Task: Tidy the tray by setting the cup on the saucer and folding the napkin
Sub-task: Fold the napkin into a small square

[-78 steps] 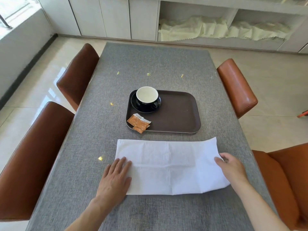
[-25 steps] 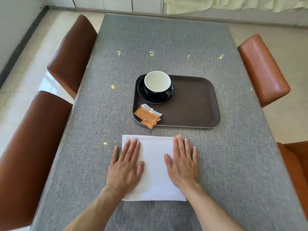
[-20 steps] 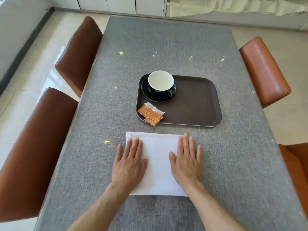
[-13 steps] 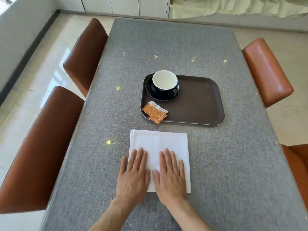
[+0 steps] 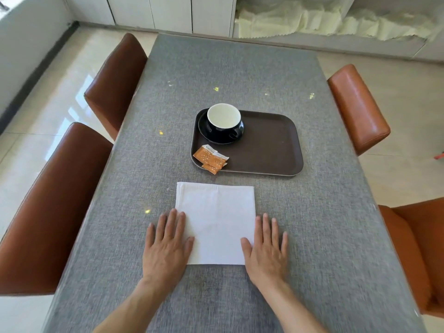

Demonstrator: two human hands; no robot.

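Head view, folded napkin (image 5: 216,219) between flat hands, left hand (image 5: 165,246), right hand (image 5: 265,248), fingers (image 5: 264,224) spread, gripping nothing

home dining room | table (image 5: 230,68) | 4 leather chairs (image 5: 55,207) | cabinets (image 5: 168,10)

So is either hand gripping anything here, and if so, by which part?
Nothing is gripped. The left hand and right hand lie flat, fingers spread, at the near corners of the folded napkin.
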